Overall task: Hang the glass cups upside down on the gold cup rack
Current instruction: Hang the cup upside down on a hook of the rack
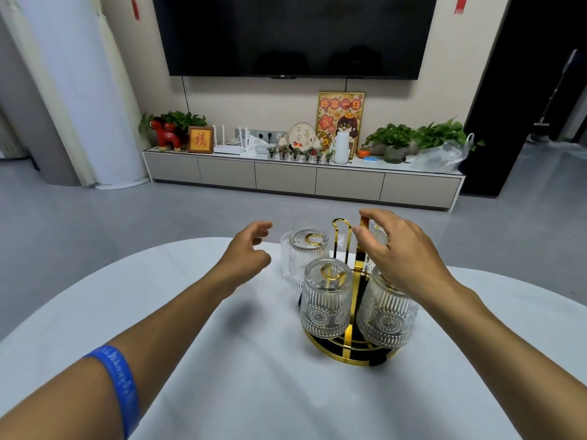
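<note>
The gold cup rack (346, 360) stands on the white table (238, 360), its loop handle (341, 224) sticking up in the middle. Ribbed glass cups hang upside down on it: one at the front left (327, 301), one at the front right (386, 317), one at the back left (306, 254). A back right cup (378, 238) is mostly hidden under my right hand (403, 252), whose fingers are spread over it beside a gold prong. My left hand (249, 252) hovers with loosely curled, parted fingers just left of the back left cup, apart from it.
The rounded far edge of the table lies just beyond the rack. Grey floor follows, then a low TV cabinet (301, 176) with plants and ornaments under a wall-mounted TV (295, 33). A blue wristband (119, 385) is on my left forearm.
</note>
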`<state>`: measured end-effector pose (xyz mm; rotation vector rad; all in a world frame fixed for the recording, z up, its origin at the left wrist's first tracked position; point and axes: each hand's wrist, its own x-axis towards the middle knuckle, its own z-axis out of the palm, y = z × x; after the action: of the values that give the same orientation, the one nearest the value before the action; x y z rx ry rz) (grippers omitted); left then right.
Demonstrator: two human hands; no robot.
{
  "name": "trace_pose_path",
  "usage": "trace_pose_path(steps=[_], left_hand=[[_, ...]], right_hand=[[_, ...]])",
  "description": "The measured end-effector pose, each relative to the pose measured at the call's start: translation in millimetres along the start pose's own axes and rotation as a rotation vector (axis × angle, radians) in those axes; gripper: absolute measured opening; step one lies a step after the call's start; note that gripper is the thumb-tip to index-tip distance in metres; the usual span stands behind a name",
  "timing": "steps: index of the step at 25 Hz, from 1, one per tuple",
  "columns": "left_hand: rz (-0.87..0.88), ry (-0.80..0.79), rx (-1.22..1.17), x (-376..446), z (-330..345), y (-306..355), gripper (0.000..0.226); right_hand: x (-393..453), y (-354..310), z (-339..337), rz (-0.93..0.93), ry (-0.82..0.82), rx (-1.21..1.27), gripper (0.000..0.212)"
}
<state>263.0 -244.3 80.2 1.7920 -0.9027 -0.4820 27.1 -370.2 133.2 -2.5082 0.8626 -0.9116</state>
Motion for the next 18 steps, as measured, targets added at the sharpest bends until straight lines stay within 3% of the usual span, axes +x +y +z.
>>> trace_pose_path(steps=[1, 3, 8, 14, 18], left_hand=[[-0.078, 0.074, 0.026, 4.0, -1.0, -9.9, 0.066], [-0.191, 0.072, 0.134, 13.9, 8.9, -26.5, 0.072], [-0.103, -0.061, 0.108, 47.2, 47.7, -45.3, 0.090], [-0.078, -0.084, 0.039, 71.2, 74.3, -72.9, 0.036], [-0.149, 0.103, -0.065, 62.4, 59.1, -70.6, 0.040]], right_hand=[[-0.9, 0.2, 1.3, -0.003, 0.009, 0.002, 0.046], [-0.9, 1.2, 2.8, -0.008, 0.017, -0.007, 0.046], [0.4, 4.1, 1.9, -0.027, 0.017, -0.021, 0.047], [-1.5, 5.5, 3.5, -0.034, 0.021, 0.015, 0.045], [1.4, 7.5, 3.5, -0.033, 0.021, 0.020, 0.047]])
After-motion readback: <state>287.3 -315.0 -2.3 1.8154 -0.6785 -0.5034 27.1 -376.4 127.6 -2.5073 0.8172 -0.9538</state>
